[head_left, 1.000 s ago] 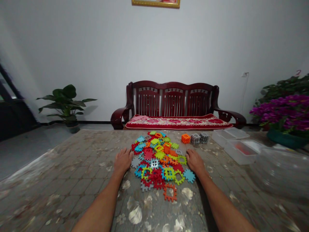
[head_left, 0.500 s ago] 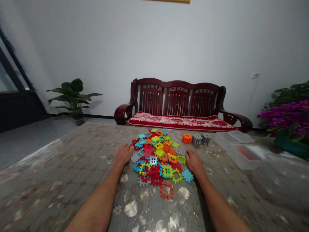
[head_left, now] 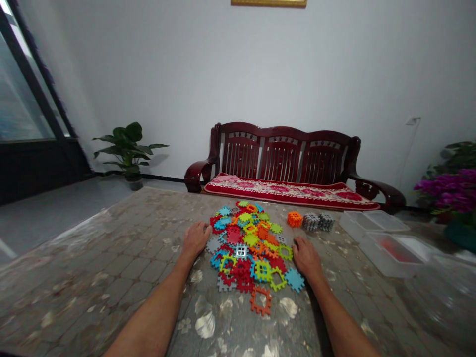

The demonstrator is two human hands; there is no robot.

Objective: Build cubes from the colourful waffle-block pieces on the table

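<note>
Table (head_left: 122,258) with a pile (head_left: 251,240) of toothed pieces between the left hand (head_left: 196,239) and the right hand (head_left: 307,254).
Past the table's far edge stands a dark red bench (head_left: 280,133); cloth stretches from the left hand to the slanting left edge, and a narrower strip parts the right hand from the plastic boxes (head_left: 383,260) on the right. The pile lies mid-table, its rim ragged. Both hands rest palm-down just beside it, fingers loosely bent; their undersides are hidden, so I cannot tell how far closed they are or whether they hold anything. Beyond the right hand sit three stacks (head_left: 311,221), orange and two grey. An orange frame (head_left: 253,301) lies at the pile's near end.
</note>
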